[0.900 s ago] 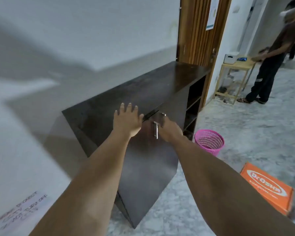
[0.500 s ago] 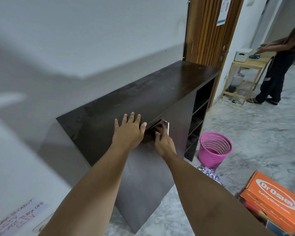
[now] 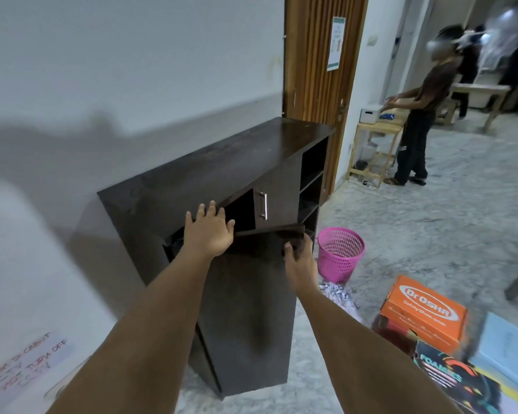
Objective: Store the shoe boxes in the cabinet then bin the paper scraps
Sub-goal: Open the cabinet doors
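Swinging outward, the near cabinet door [image 3: 251,294] is being gripped at its top free corner by the right hand [image 3: 299,258], fingers curled over the edge. The left hand [image 3: 208,234] is lying flat and spread wide on the front lip of the cabinet [image 3: 192,180], holding nothing and seemingly bracing.

The likely trouble is the door's sweep: the paper scraps [image 3: 337,294] are lying on the floor just beside its lower corner and the pink bin [image 3: 340,252] is standing near its path, so a wide swing could be scattering the scraps or knocking the bin over. The left fingers are also sitting close to the opening, which would be risking a pinch if the door were let go.

The compartment behind the door is showing dark, with something dim low at its left edge that cannot be identified. The open shelves at the far end are too dark to judge. The bin's inside is not clearly showing. The orange shoe box [image 3: 425,312] and a dark printed shoe box [image 3: 452,377] are waiting on the floor at right, well apart from the cabinet.
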{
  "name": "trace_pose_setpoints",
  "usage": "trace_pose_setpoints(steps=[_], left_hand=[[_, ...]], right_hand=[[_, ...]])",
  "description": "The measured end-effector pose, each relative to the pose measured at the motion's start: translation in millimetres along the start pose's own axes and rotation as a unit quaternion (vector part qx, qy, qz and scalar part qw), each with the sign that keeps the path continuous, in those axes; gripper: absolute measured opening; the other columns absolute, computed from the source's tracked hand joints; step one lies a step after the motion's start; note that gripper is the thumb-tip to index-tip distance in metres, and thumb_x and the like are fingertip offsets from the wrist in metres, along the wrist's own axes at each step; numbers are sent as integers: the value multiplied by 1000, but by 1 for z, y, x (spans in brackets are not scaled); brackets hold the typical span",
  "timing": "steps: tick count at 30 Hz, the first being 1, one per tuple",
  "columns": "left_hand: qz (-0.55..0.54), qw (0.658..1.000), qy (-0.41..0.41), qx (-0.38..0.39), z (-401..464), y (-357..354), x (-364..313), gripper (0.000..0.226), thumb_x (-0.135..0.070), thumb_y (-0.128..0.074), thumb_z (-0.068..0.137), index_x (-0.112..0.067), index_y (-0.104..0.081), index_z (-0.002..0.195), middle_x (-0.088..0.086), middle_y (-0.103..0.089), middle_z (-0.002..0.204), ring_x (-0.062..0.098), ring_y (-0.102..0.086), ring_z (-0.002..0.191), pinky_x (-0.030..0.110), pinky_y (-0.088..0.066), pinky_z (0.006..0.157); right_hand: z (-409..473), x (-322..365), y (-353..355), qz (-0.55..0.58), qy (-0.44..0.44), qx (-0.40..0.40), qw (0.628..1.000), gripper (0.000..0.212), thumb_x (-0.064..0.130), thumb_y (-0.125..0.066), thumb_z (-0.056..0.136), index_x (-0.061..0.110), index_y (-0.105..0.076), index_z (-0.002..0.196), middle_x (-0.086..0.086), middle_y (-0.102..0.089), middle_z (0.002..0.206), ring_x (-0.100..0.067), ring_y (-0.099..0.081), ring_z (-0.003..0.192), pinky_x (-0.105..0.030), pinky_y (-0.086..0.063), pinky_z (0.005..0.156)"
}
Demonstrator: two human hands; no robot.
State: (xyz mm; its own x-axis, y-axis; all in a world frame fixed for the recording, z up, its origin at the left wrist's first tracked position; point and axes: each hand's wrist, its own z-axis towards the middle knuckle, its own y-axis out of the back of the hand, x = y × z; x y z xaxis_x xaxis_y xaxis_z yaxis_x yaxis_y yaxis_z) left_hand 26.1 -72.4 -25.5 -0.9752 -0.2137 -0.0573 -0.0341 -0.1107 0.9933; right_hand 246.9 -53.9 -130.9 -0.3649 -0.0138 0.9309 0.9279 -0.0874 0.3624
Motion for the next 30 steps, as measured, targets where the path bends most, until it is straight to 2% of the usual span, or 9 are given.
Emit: trace_pose_setpoints(steps=[3,8,14,16,19,23,25,27,30], left_hand=[[-29,999,11,13,-52,2,-11,75,-64,-22,101,-18,-21,160,8,-16,168,32,-10,156,57,-14,124],[-104,992,29,66,-130,5,-27,87,-75,-25,94,-19,-19,160,9,-7,169,31,-2,156,55,-17,122],[-173,979,58,90,-191,14,-39,95,-77,-34,91,-14,-17,160,13,0,169,30,-3,156,55,-27,120],[-174,978,66,95,-204,13,-41,96,-72,-40,92,-12,-11,161,12,7,169,29,-2,157,52,-29,119],[-193,974,71,97,-216,11,-44,88,-59,-41,97,-11,-5,161,10,13,169,28,-4,157,48,-30,118],[-194,973,78,99,-217,11,-52,85,-51,-40,97,-8,-3,161,16,11,168,31,-1,156,52,-26,121],[-180,975,82,100,-214,14,-57,86,-50,-43,97,-8,-3,161,17,8,168,34,1,156,55,-19,123],[-148,981,71,102,-209,20,-62,84,-48,-45,98,-12,-3,161,15,2,169,34,4,156,59,-10,123],[-63,993,11,100,-195,26,-71,76,-38,-50,95,-19,-16,160,13,-21,165,36,-2,156,66,-5,120]], right_hand=[[-61,-18,25,-21,21,-33,999,56,67,-42,94,41,-39,143,0,-74,113,-26,-72,100,-49,-60,85],[-142,-21,55,-62,104,-82,989,31,47,-58,99,27,-66,121,1,-64,104,-19,-66,92,-36,-56,74],[-216,-10,59,-54,160,30,985,24,43,-63,97,26,-73,111,9,-76,100,-3,-71,86,-34,-60,76],[-231,-10,51,-60,158,49,984,28,51,-60,95,29,-71,110,10,-77,95,-4,-72,86,-35,-59,77],[-244,-15,41,-21,114,55,992,42,61,-53,91,32,-70,116,14,-76,98,-1,-71,90,-36,-60,81],[-248,-12,46,8,50,83,995,46,53,-49,85,35,-71,121,18,-75,93,2,-68,86,-28,-58,81],[-241,-6,54,22,16,105,994,40,48,-50,85,32,-75,112,12,-74,83,-8,-68,79,-28,-53,72],[-229,1,62,75,-39,123,989,39,44,-54,80,17,-78,96,1,-73,79,-23,-68,79,-33,-51,69],[-210,10,75,141,-145,177,963,26,25,-58,91,5,-75,87,-12,-73,85,-29,-69,83,-40,-54,76]])
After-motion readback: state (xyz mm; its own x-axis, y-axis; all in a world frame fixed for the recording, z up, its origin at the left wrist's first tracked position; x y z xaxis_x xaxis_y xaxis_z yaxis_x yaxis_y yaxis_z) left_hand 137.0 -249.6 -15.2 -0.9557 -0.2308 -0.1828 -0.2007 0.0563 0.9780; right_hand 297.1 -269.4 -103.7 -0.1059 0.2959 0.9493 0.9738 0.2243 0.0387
